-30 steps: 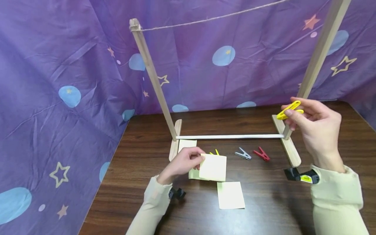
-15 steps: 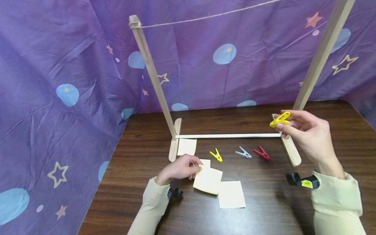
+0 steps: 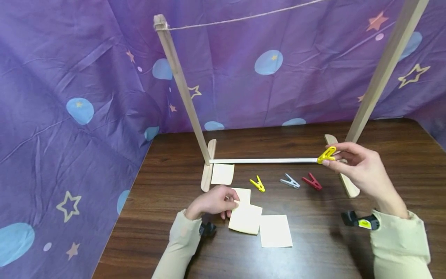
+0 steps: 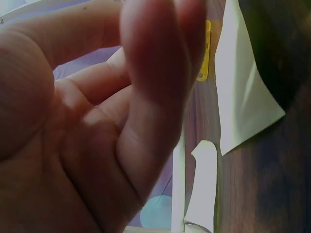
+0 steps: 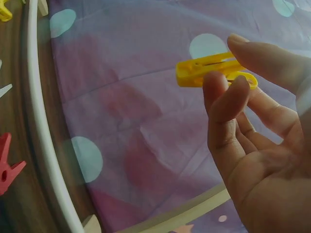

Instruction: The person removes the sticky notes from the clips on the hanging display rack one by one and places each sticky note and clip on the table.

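My left hand (image 3: 214,201) pinches the upper left corner of a pale yellow sticky note (image 3: 245,221), which hangs low over the table and overlaps a second note (image 3: 242,195). In the left wrist view, the bent fingers hide the pinched corner. Up at the right, my right hand (image 3: 362,170) holds a yellow clothespin (image 3: 326,155) between thumb and fingers, in front of the white rod's right end. The right wrist view has the clothespin (image 5: 194,73) with its handle ends between the fingertips. One more note (image 3: 276,231) lies nearer the front.
A wooden frame stands at the back, with a left post (image 3: 181,85), a right post (image 3: 386,69), a string (image 3: 244,18) and a low white rod (image 3: 261,161). Yellow (image 3: 258,184), grey (image 3: 290,181) and red (image 3: 312,181) clothespins lie before it. Another note (image 3: 223,174) lies by the left foot.
My left hand has lowered its sticky note toward the front, uncovering the yellow clothespin on the table. My right hand has moved down and left with its yellow clothespin.
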### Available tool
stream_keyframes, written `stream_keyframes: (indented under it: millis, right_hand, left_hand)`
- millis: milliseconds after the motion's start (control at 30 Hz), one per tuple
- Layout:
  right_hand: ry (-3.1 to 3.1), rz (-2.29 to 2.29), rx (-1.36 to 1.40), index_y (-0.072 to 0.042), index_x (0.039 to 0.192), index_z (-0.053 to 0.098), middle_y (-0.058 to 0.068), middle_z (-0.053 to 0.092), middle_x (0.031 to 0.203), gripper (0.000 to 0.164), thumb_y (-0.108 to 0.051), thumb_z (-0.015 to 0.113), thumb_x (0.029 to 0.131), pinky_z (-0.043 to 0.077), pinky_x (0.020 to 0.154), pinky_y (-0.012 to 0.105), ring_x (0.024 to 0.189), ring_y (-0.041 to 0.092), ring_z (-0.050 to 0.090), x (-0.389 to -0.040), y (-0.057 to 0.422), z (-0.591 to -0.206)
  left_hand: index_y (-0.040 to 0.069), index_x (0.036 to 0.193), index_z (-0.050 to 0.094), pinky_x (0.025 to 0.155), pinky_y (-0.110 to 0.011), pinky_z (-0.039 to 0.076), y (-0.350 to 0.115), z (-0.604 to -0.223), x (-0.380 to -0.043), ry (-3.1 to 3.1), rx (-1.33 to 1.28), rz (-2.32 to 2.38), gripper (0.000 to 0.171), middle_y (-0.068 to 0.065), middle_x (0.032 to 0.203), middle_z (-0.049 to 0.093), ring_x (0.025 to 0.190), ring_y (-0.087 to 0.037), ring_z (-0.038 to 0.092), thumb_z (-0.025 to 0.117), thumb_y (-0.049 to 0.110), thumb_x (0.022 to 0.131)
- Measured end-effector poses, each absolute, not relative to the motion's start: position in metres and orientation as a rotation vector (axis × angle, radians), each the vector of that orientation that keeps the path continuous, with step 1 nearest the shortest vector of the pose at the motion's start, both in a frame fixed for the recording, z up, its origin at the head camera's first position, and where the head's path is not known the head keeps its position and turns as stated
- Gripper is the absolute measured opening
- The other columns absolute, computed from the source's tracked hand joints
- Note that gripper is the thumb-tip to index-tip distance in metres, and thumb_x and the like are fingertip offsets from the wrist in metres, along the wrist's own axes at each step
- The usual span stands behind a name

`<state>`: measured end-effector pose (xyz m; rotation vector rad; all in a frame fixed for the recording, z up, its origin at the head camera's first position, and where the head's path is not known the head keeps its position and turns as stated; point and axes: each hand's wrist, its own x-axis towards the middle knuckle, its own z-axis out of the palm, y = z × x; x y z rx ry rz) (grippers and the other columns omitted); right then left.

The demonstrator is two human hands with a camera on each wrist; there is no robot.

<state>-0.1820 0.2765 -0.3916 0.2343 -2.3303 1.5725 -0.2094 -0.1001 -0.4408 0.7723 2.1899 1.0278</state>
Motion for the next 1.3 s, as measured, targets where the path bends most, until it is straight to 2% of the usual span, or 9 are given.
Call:
stream_keyframes:
  millis: [67,233,433,667,900,1300]
  right_hand:
    - [-2.361,1.569,0.267,-0.006,0.104,0.065,-0.021,0.067,0.087,0.033,0.009,0.074,0.076,0.050,0.058,0.011,0.072,-0.007,0.064,-0.181,0.277,-0.394]
    - [-2.439,1.553,0.287,-0.001,0.104,0.062,-0.017,0.068,0.087,0.032,0.006,0.076,0.076,0.051,0.058,0.014,0.073,-0.004,0.066,-0.179,0.275,-0.397]
    - [-2.544,1.491,0.272,-0.003,0.105,0.060,-0.012,0.069,0.077,0.033,-0.001,0.078,0.077,0.049,0.059,0.015,0.070,0.000,0.065,-0.178,0.274,-0.401]
    - [-2.643,1.372,0.484,-0.006,0.102,0.062,-0.008,0.066,0.078,0.030,-0.003,0.078,0.077,0.048,0.063,0.014,0.069,0.002,0.062,-0.181,0.275,-0.412]
    - [-2.693,1.352,0.597,-0.010,0.098,0.063,-0.005,0.065,0.075,0.025,-0.004,0.077,0.078,0.047,0.062,0.015,0.066,0.004,0.061,-0.183,0.275,-0.421]
    - [-2.849,1.309,0.620,-0.006,0.089,0.060,-0.003,0.062,0.073,0.026,-0.009,0.081,0.073,0.046,0.055,0.020,0.063,-0.002,0.055,-0.187,0.273,-0.436]
  left_hand:
    - [-0.001,0.092,0.064,0.049,-0.041,0.055,-0.100,-0.441,-0.209,2.186,0.765,1.015,0.007,-0.016,0.062,0.063,0.045,-0.011,0.055,0.058,0.003,0.091]
    - [-0.001,0.090,0.062,0.048,-0.041,0.055,-0.101,-0.439,-0.206,2.161,0.760,0.985,0.004,-0.016,0.064,0.066,0.048,-0.014,0.059,0.060,0.002,0.091]
    - [0.000,0.088,0.061,0.047,-0.039,0.055,-0.102,-0.440,-0.206,2.184,0.744,0.956,0.003,-0.018,0.065,0.067,0.049,-0.016,0.060,0.061,0.002,0.090]
    - [0.002,0.082,0.063,0.047,-0.035,0.055,-0.102,-0.440,-0.205,2.242,0.697,0.914,0.007,-0.018,0.064,0.067,0.046,-0.012,0.057,0.061,0.000,0.089]
    - [0.002,0.080,0.061,0.047,-0.038,0.056,-0.100,-0.440,-0.205,2.293,0.716,0.890,0.008,-0.015,0.061,0.066,0.043,-0.011,0.056,0.060,-0.002,0.086]
    - [0.004,0.076,0.060,0.041,-0.026,0.051,-0.097,-0.442,-0.205,2.379,0.695,0.802,0.009,-0.010,0.059,0.065,0.041,-0.010,0.057,0.060,-0.003,0.081]
